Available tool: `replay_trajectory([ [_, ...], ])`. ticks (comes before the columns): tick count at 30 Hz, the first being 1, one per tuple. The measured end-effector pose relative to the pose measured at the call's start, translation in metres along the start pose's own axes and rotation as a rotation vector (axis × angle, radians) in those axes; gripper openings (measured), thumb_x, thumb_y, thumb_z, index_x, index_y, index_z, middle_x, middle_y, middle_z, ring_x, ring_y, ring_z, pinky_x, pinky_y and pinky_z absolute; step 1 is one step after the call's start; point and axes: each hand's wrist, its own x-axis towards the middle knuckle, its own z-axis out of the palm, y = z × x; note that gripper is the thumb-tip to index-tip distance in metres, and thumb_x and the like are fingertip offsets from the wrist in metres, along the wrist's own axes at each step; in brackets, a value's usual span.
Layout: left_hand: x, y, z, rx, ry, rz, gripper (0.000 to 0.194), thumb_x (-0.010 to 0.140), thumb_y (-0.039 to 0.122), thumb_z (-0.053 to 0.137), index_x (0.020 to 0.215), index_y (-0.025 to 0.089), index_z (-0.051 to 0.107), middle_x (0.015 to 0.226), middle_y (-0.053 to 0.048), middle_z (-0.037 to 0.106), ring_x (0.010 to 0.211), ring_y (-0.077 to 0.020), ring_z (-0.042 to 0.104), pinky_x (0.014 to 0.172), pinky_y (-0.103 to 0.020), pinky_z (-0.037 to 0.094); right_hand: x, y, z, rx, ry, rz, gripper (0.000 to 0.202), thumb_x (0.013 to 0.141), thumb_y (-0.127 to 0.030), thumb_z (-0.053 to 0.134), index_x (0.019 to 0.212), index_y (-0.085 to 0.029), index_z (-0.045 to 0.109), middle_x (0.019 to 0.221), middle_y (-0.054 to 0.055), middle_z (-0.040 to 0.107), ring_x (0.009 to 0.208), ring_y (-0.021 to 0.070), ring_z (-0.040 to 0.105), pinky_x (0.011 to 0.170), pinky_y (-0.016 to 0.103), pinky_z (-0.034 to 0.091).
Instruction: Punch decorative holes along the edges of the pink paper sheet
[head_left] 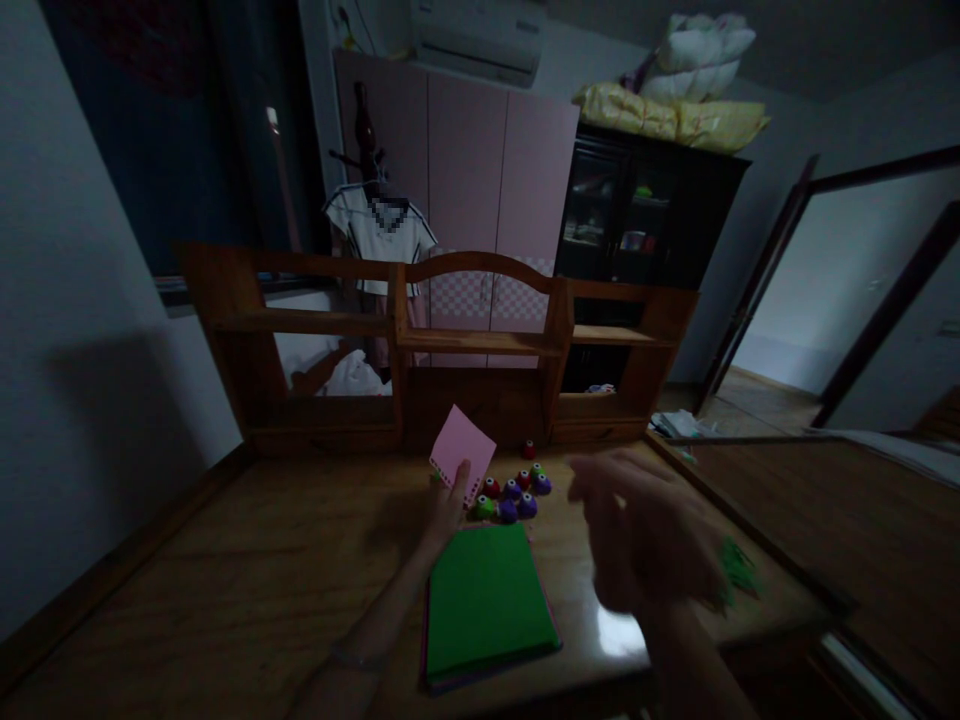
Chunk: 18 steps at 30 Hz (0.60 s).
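Observation:
My left hand (447, 508) is closed on a pink sheet of paper (463, 445), with the thumb on its front. Small notches or holes run along the paper's lower edges. Beside it stands a cluster of small rounded pieces (511, 490) in red, green and purple; they have white-ringed tops and look like craft paper punches. A single red one (529, 449) sits farther back. My right hand (645, 530) hangs over the right side of the table, its bent fingers smeared by motion, so I cannot make out whether it holds anything. Between the hands lies a stack of green paper (491, 600).
Green strips or scraps (739, 568) lie on the table's right side, partly behind my right hand. A wooden shelf unit (480, 343) rises along the back edge of the wooden table (300, 560). Behind it are a pink wardrobe (465, 160) and a dark cabinet (645, 215).

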Motion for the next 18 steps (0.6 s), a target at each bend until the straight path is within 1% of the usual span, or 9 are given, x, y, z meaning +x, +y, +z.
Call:
replay_trajectory([
  [2, 0.002, -0.002, 0.001, 0.046, 0.051, 0.032, 0.055, 0.074, 0.062, 0.061, 0.096, 0.012, 0.067, 0.082, -0.016, 0.071, 0.085, -0.0291, 0.068, 0.070, -0.035, 0.051, -0.011, 0.049, 0.039, -0.021, -0.048, 0.022, 0.020, 0.085, -0.012, 0.052, 0.102, -0.017, 0.062, 0.069, 0.002, 0.065, 0.057, 0.0130, 0.058, 0.060, 0.026, 0.046],
  [4, 0.004, -0.005, 0.002, 0.095, 0.071, 0.053, 0.056, 0.075, 0.061, 0.061, 0.101, 0.012, 0.066, 0.094, -0.017, 0.071, 0.091, -0.0289, 0.067, 0.075, -0.036, 0.051, -0.038, 0.098, 0.073, -0.077, -0.167, 0.107, 0.020, 0.085, -0.014, 0.049, 0.098, -0.014, 0.064, 0.071, 0.005, 0.067, 0.059, 0.0138, 0.060, 0.060, 0.025, 0.044],
  [6, 0.005, -0.009, 0.003, 0.139, 0.076, 0.074, 0.058, 0.077, 0.060, 0.057, 0.107, 0.011, 0.064, 0.105, -0.017, 0.069, 0.099, -0.0288, 0.065, 0.083, -0.038, 0.050, -0.076, 0.137, 0.095, -0.113, -0.279, 0.263, 0.022, 0.086, -0.017, 0.045, 0.094, -0.014, 0.066, 0.069, 0.006, 0.067, 0.055, 0.0135, 0.058, 0.056, 0.025, 0.041],
  [8, 0.005, -0.013, 0.005, 0.178, 0.076, 0.091, 0.059, 0.081, 0.059, 0.053, 0.113, 0.010, 0.062, 0.112, -0.017, 0.067, 0.107, -0.0279, 0.062, 0.090, -0.038, 0.048, -0.112, 0.163, 0.103, -0.112, -0.323, 0.477, 0.024, 0.087, -0.022, 0.043, 0.095, -0.016, 0.065, 0.070, 0.005, 0.067, 0.055, 0.0143, 0.057, 0.053, 0.024, 0.039],
  [9, 0.005, -0.014, 0.006, 0.200, 0.066, 0.082, 0.057, 0.082, 0.059, 0.051, 0.111, 0.011, 0.063, 0.112, -0.016, 0.067, 0.106, -0.0276, 0.062, 0.091, -0.038, 0.048, -0.126, 0.172, 0.103, -0.083, -0.344, 0.569, 0.025, 0.087, -0.025, 0.044, 0.097, -0.018, 0.065, 0.072, 0.005, 0.067, 0.058, 0.0153, 0.059, 0.054, 0.024, 0.040],
  [10, 0.004, -0.015, 0.007, 0.212, 0.069, 0.067, 0.057, 0.082, 0.059, 0.051, 0.110, 0.011, 0.063, 0.110, -0.016, 0.068, 0.103, -0.0274, 0.063, 0.090, -0.038, 0.049, -0.136, 0.179, 0.102, -0.045, -0.345, 0.642, 0.026, 0.088, -0.027, 0.043, 0.099, -0.019, 0.064, 0.080, 0.006, 0.069, 0.066, 0.0168, 0.061, 0.058, 0.025, 0.042],
  [12, 0.002, -0.015, 0.009, 0.208, 0.052, 0.021, 0.058, 0.083, 0.059, 0.050, 0.113, 0.011, 0.061, 0.107, -0.016, 0.069, 0.097, -0.0272, 0.066, 0.084, -0.037, 0.051, -0.146, 0.188, 0.098, -0.022, -0.273, 0.737, 0.027, 0.089, -0.031, 0.040, 0.095, -0.019, 0.064, 0.086, 0.007, 0.069, 0.077, 0.0194, 0.063, 0.066, 0.027, 0.045],
  [14, 0.001, -0.013, 0.011, 0.251, 0.034, 0.006, 0.055, 0.082, 0.058, 0.051, 0.110, 0.012, 0.063, 0.103, -0.015, 0.070, 0.093, -0.0270, 0.067, 0.083, -0.036, 0.052, -0.147, 0.193, 0.095, -0.015, -0.239, 0.784, 0.029, 0.090, -0.034, 0.040, 0.096, -0.018, 0.063, 0.090, 0.009, 0.068, 0.083, 0.0216, 0.063, 0.071, 0.029, 0.045],
  [18, 0.000, -0.009, 0.012, 0.327, 0.035, -0.003, 0.049, 0.080, 0.057, 0.054, 0.100, 0.013, 0.066, 0.094, -0.015, 0.072, 0.086, -0.0264, 0.069, 0.075, -0.033, 0.053, -0.146, 0.195, 0.100, -0.013, -0.299, 0.811, 0.027, 0.090, -0.035, 0.041, 0.096, -0.019, 0.062, 0.088, 0.008, 0.069, 0.081, 0.0220, 0.063, 0.070, 0.029, 0.044],
])
